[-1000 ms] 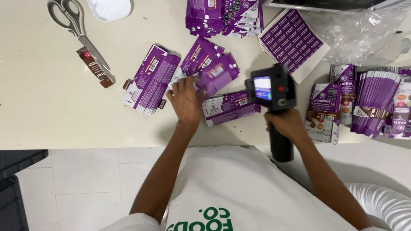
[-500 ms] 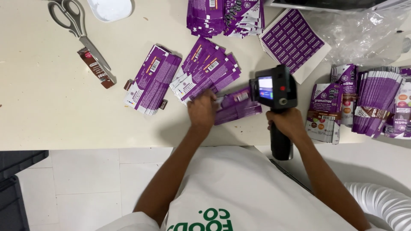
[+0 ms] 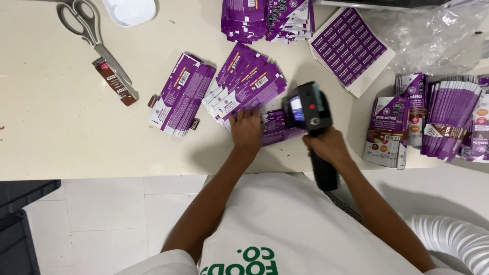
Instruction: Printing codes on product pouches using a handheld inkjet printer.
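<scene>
Left hand (image 3: 246, 130): centre of frame, palm down and fingers spread flat, pressing on the near end of a fanned row of purple pouches (image 3: 244, 89). It grips nothing; it pins the stack to the cream table (image 3: 66, 127). The fan runs from the hand toward the upper middle of the frame, long axis slanting from lower left to upper right, barcoded faces up.

Right hand (image 3: 328, 146): just right of centre, closed around the black grip of a handheld printer gun (image 3: 307, 108). The gun's head, with a small lit screen, sits above the hand and points left toward a smaller purple pouch (image 3: 279, 130) lying between the two hands. This pouch touches the left hand's fingers and lies just beside the gun's head; the left hand is the nearer.

Further out:
- second stack of purple pouches (image 3: 181, 95), left of the fan, apart from it.
- scissors (image 3: 91, 35), upper left, beside a brown wrapper (image 3: 114, 80).
- white lid (image 3: 130, 10), top edge.
- purple label sheet (image 3: 350, 48), upper right.
- upright pouch bundles (image 3: 448, 119), far right.
- clear plastic bag (image 3: 433, 38), upper right corner.
</scene>
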